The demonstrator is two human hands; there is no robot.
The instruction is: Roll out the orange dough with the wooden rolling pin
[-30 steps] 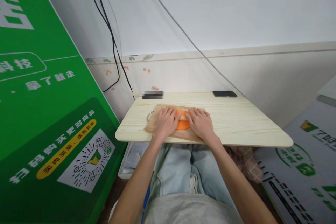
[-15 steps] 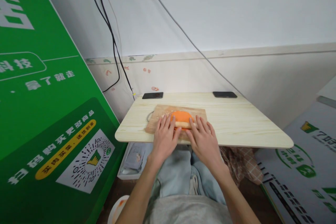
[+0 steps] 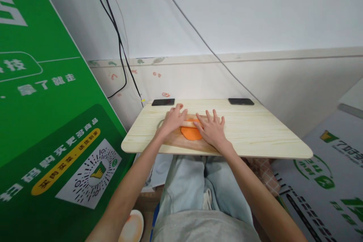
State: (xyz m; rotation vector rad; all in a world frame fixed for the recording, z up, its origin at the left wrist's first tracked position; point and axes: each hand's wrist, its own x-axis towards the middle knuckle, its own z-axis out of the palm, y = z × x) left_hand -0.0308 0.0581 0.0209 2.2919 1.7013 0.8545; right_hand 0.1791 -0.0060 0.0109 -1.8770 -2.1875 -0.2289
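A light wooden rolling pin lies across the far part of a flat orange piece of dough. The dough rests on a wooden cutting board. My left hand is over the pin's left end, its fingers stretched forward and apart. Over the right end lies my right hand, palm down with fingers spread. Both hands cover the pin's ends, so only its middle shows. The dough's near edge is uncovered between my wrists.
Two dark phones lie along the back of the pale wooden table, by the wall. A green printed panel stands at left. Below the table are a white box and a stained white round container.
Both hands have pushed the rolling pin away from me, from the dough's near edge to its far part. My fingers have lifted and spread. The view has shifted slightly.
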